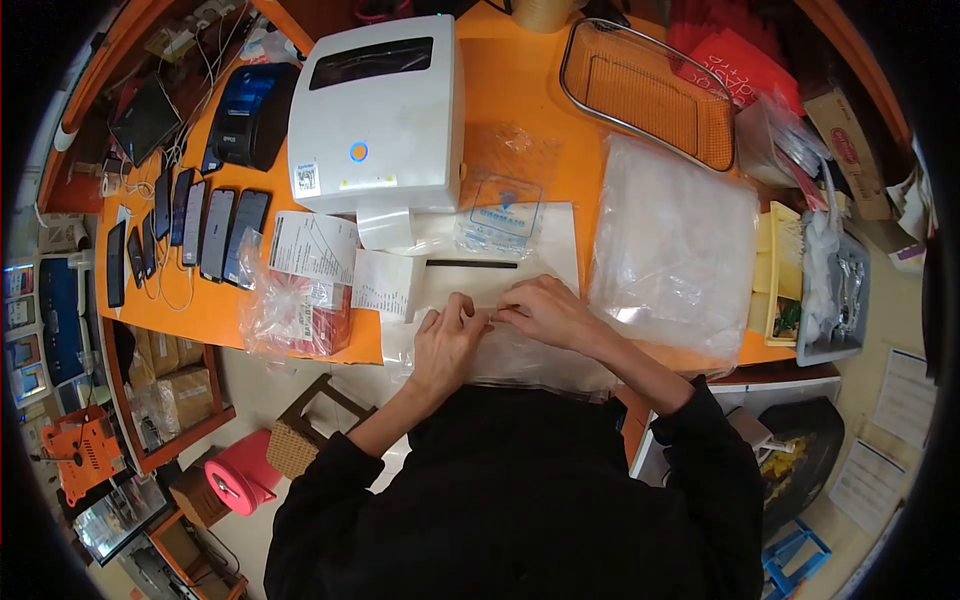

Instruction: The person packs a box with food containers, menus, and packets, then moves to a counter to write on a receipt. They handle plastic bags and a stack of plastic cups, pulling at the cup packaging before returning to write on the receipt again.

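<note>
My left hand point(447, 345) and my right hand point(548, 315) are close together at the front edge of the table. Their fingers are pinched at the upper edge of a clear plastic bag point(540, 362), which lies towards my body. Just beyond the fingers is a thin black stick point(472, 264) on a white sheet point(560, 240). Further back lies a clear bag with blue print point(500, 215). Beside my left hand is a paper slip with printed lines point(385, 285). A red box in clear wrap point(325, 320), with a printed label, sits left of it.
A white label printer point(375, 120) stands at the back, with several phones point(215, 235) and a dark blue device point(250, 120) to its left. On the right are a stack of clear bags point(675, 250), a wire basket point(650, 95), a yellow bin point(780, 260) and a grey bin point(840, 330).
</note>
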`<state>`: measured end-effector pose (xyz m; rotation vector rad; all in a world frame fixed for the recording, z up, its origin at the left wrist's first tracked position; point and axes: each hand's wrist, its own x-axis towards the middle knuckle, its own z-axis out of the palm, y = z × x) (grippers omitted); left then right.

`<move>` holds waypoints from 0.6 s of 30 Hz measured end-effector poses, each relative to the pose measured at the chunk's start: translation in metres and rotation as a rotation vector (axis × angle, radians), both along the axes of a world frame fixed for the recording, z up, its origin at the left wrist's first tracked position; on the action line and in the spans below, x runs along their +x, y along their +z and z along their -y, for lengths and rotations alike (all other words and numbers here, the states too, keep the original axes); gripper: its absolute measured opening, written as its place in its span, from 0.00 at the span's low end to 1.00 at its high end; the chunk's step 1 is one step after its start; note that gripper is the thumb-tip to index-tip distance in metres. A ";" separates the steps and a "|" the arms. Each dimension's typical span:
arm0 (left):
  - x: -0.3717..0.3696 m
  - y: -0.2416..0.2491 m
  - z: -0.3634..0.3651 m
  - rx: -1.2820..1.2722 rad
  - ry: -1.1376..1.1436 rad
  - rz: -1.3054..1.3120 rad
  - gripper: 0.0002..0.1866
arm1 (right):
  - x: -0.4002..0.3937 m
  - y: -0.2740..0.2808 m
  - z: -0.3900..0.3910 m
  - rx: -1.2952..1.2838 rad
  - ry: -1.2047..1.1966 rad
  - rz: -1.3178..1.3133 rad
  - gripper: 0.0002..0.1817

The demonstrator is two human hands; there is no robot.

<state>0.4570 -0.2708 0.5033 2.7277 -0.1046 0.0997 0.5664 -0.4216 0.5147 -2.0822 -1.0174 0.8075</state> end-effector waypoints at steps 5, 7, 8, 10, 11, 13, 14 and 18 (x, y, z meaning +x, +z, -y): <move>0.000 0.000 -0.004 0.030 -0.155 0.227 0.05 | -0.005 -0.025 -0.001 0.115 -0.061 0.055 0.06; -0.006 -0.006 -0.005 -0.120 -0.149 0.071 0.06 | -0.006 -0.027 -0.004 0.158 -0.074 0.122 0.06; -0.006 -0.007 -0.006 -0.115 -0.152 0.074 0.06 | -0.004 -0.028 -0.005 0.130 -0.071 0.036 0.06; -0.004 -0.009 -0.004 -0.181 -0.011 0.064 0.09 | -0.003 -0.029 -0.004 0.105 -0.075 -0.048 0.05; -0.002 -0.009 -0.003 -0.178 -0.016 0.065 0.09 | -0.004 -0.031 -0.004 0.108 -0.057 0.007 0.06; 0.002 -0.008 0.001 -0.114 0.091 -0.104 0.12 | -0.006 -0.029 -0.002 0.110 -0.043 0.066 0.06; 0.004 -0.007 0.002 -0.112 0.087 -0.101 0.12 | -0.007 -0.026 -0.001 0.105 -0.039 0.104 0.06; 0.004 -0.005 0.004 -0.057 0.084 -0.124 0.08 | -0.003 -0.011 -0.002 0.002 0.005 0.044 0.07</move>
